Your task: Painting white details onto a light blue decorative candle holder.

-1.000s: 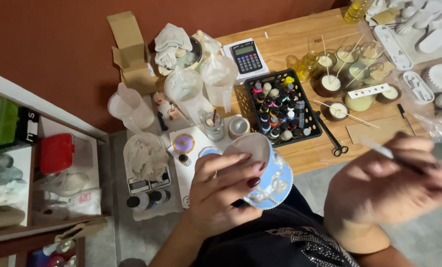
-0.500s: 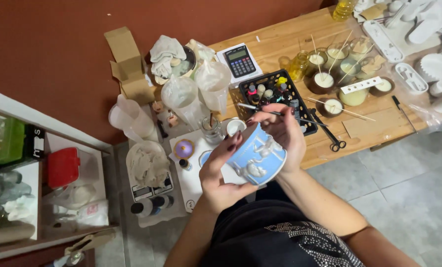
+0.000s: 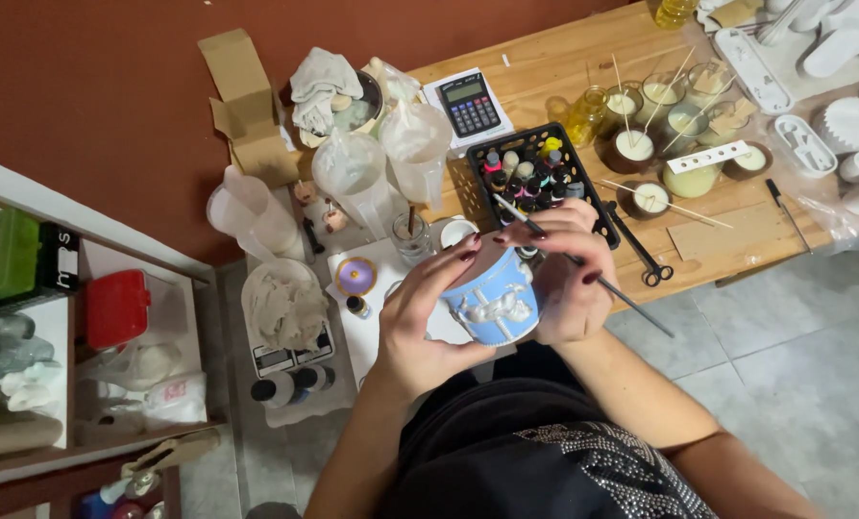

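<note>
Holding a round light-blue pot with white raised shapes (image 3: 495,300) above the table's near edge, the left hand (image 3: 428,322) wraps its side. The right hand (image 3: 564,279) pinches a thin paintbrush (image 3: 583,267) on it. Painting looks underway; small, steady strokes seem needed.

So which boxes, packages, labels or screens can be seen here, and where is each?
Calculator: on white paper at the table's far edge; black, grey screen.
Cardboard box: left of the rag pile by the wall; brown, flaps open.
Scale: left of the left hand; white, small display.
Red box: on the left shelf.
</note>
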